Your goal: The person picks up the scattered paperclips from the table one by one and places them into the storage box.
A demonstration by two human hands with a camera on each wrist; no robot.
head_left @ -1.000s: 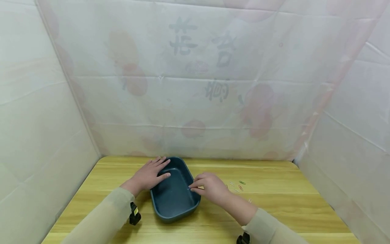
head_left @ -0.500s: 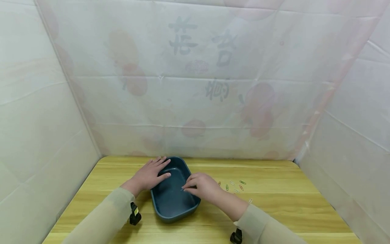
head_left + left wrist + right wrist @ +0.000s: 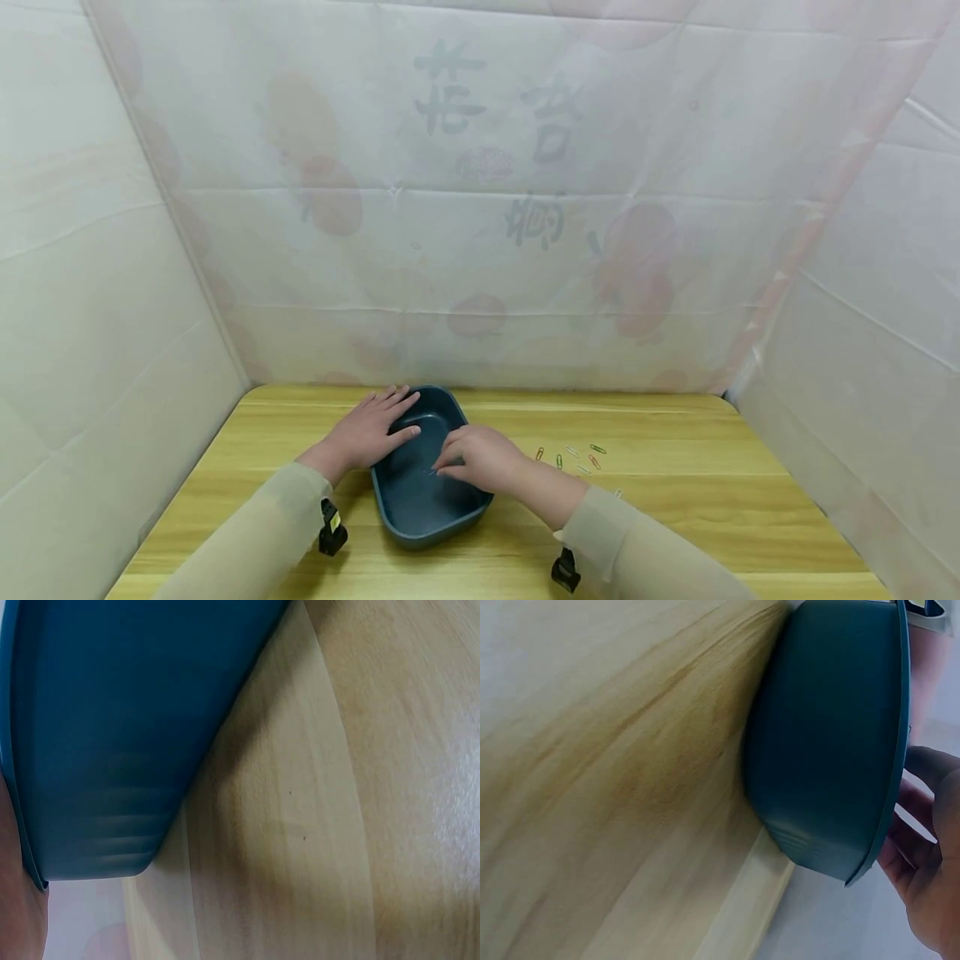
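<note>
My left hand (image 3: pixel 365 432) lies flat with straight fingers on the tub's (image 3: pixel 420 508) left rim. My right hand (image 3: pixel 480 457) reaches over the right rim, fingertips curled inside; whether it pinches anything I cannot tell. Paper clips (image 3: pixel 570 457) lie just right.

- 1 dark blue tray (image 3: pixel 397 517) on the wooden table (image 3: pixel 712 517).
- 2 hands at the tray: 1 left hand (image 3: pixel 367 432), 1 right hand (image 3: pixel 480 458).
- 5 loose paper clips (image 3: pixel 570 457) countable on the table right of the tray; a 6th shows by the right sleeve (image 3: pixel 637 558).
- 2 sleeves.
</note>
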